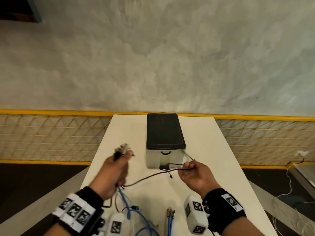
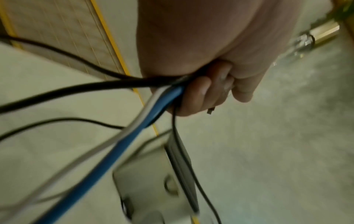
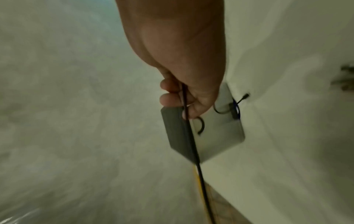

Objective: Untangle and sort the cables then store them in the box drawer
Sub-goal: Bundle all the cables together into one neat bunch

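Note:
My left hand (image 1: 117,167) is raised over the table's left side and grips a bundle of cables (image 2: 168,89): black, grey and blue strands, with plug ends (image 1: 123,149) sticking up past the fingers. A thin black cable (image 1: 150,177) runs from that bundle across to my right hand (image 1: 190,171), which pinches it just in front of the box drawer (image 1: 164,142). The box has a black lid and a pale closed drawer front with a black handle (image 1: 165,152). Blue cable (image 1: 136,213) trails down onto the table below my left hand.
The white table (image 1: 213,150) is narrow, with its edges close on both sides. Blue cable ends with metal plugs (image 1: 170,217) lie near the front edge. A yellow mesh fence (image 1: 51,133) runs behind the table. Loose white wires (image 1: 289,184) lie on the floor at right.

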### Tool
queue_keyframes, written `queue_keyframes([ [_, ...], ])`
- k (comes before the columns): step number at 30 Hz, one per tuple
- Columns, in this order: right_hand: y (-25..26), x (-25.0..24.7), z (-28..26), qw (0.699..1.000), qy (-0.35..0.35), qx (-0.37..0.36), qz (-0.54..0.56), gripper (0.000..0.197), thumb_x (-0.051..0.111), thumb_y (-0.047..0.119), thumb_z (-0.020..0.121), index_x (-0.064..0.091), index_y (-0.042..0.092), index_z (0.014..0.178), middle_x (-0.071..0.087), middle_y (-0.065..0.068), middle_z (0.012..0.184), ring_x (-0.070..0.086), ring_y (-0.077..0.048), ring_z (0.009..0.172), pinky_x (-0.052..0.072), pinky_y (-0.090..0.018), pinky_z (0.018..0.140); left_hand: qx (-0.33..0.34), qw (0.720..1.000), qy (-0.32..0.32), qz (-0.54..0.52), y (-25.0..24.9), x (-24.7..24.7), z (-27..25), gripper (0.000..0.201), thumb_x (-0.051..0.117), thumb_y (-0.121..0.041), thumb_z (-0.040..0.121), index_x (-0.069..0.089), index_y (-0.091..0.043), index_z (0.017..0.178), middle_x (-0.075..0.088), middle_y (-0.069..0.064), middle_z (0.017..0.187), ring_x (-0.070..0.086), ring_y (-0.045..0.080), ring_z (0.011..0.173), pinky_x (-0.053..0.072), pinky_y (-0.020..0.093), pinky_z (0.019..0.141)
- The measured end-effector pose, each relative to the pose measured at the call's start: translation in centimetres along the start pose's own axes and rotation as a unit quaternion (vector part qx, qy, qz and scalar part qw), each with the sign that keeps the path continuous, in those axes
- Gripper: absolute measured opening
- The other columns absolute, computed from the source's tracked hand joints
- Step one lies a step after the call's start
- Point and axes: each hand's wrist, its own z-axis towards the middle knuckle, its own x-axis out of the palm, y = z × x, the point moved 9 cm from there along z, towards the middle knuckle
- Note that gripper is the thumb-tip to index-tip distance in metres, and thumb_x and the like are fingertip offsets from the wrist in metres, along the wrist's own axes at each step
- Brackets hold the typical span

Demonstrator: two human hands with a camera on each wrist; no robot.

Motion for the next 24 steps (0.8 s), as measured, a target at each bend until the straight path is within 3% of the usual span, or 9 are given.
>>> queue_keyframes([
  [3,-0.1,-1.9,0.6,1.000,-0.022,0.002,-0.005,0.036,0.040,0.020,0.101,0.043,0.013,0.066,0.043,-0.002,0.053,0.045,-0.014,0.059,0.048,-0.042,0.072,0.056,0.992,-0.115,0.017,-3.2,-6.1,0.5,0.030,0.066,-0.026,0.091,0.043,-0.023,0.072,0.026,-0.004,0.053,0.022,0.010,0.038,0.020,0.018,0.038],
  [7,-0.6,-2.1,0.4,0.999,-0.039,-0.012,-0.028,0.034,0.043,0.028,0.102,0.048,0.014,0.072,0.036,0.002,0.042,0.037,-0.014,0.054,0.046,-0.038,0.071,0.155,0.924,-0.228,0.264,-6.9,-7.8,-0.5,0.033,0.070,-0.030,0.088,0.057,-0.003,0.075,0.047,0.011,0.060,0.041,0.023,0.055,0.031,0.031,0.054],
  [8,-0.5,-1.9,0.3,0.998,-0.040,-0.014,-0.038,0.034,0.040,0.028,0.103,0.051,0.014,0.075,0.039,0.001,0.042,0.040,-0.015,0.055,0.047,-0.039,0.072,0.175,0.915,-0.215,0.293,-7.2,-6.4,-0.7,0.028,0.072,-0.029,0.088,0.064,-0.004,0.081,0.056,0.008,0.062,0.046,0.024,0.056,0.035,0.031,0.056],
  [10,-0.7,-1.1,0.2,0.997,-0.025,-0.019,-0.072,0.033,0.038,0.030,0.104,0.055,0.013,0.081,0.051,-0.002,0.049,0.053,-0.019,0.063,0.048,-0.041,0.074,0.192,0.915,-0.131,0.330,-6.1,-1.6,-0.8,0.016,0.074,-0.027,0.086,0.068,-0.012,0.083,0.061,-0.002,0.063,0.053,0.012,0.056,0.039,0.026,0.054],
  [13,-2.9,1.7,-1.1,0.992,0.036,0.004,-0.125,0.032,0.037,0.032,0.103,0.060,0.011,0.096,0.067,-0.015,0.083,0.064,-0.029,0.082,0.046,-0.044,0.077,0.192,0.915,0.022,0.355,-2.1,6.7,-0.7,0.012,0.080,-0.028,0.079,0.069,-0.022,0.078,0.067,-0.008,0.067,0.057,-0.003,0.058,0.043,0.015,0.057],
  [15,-4.3,3.2,-2.2,0.986,0.089,0.026,-0.138,0.040,0.036,0.036,0.103,0.062,0.007,0.107,0.069,-0.021,0.103,0.069,-0.032,0.087,0.048,-0.047,0.082,0.188,0.904,0.082,0.374,0.2,10.6,-0.8,0.014,0.081,-0.027,0.075,0.068,-0.029,0.077,0.069,-0.010,0.071,0.062,-0.002,0.066,0.045,0.014,0.061],
  [18,-4.8,3.8,-3.5,0.980,0.128,0.046,-0.144,0.047,0.037,0.038,0.101,0.066,0.002,0.107,0.072,-0.023,0.103,0.073,-0.034,0.085,0.048,-0.051,0.087,0.179,0.898,0.114,0.386,1.9,12.4,-0.7,0.027,0.080,-0.020,0.073,0.061,-0.039,0.072,0.065,-0.014,0.069,0.059,-0.008,0.063,0.040,0.008,0.057],
  [22,-4.8,2.5,-3.4,0.980,0.112,0.059,-0.154,0.038,0.041,0.042,0.099,0.065,0.014,0.108,0.067,-0.018,0.101,0.060,-0.034,0.097,0.040,-0.050,0.090,0.164,0.874,0.150,0.433,3.6,12.9,-0.8,0.026,0.076,-0.022,0.078,0.058,-0.037,0.069,0.065,-0.011,0.069,0.058,-0.003,0.061,0.041,0.016,0.057],
  [24,-5.3,1.9,-3.2,0.976,0.100,0.068,-0.179,0.036,0.043,0.041,0.097,0.069,0.016,0.102,0.068,-0.016,0.101,0.059,-0.033,0.097,0.036,-0.052,0.092,0.145,0.883,0.171,0.412,4.2,13.0,-1.0,0.026,0.074,-0.016,0.081,0.060,-0.034,0.068,0.065,-0.013,0.066,0.058,-0.006,0.059,0.043,0.017,0.060],
])
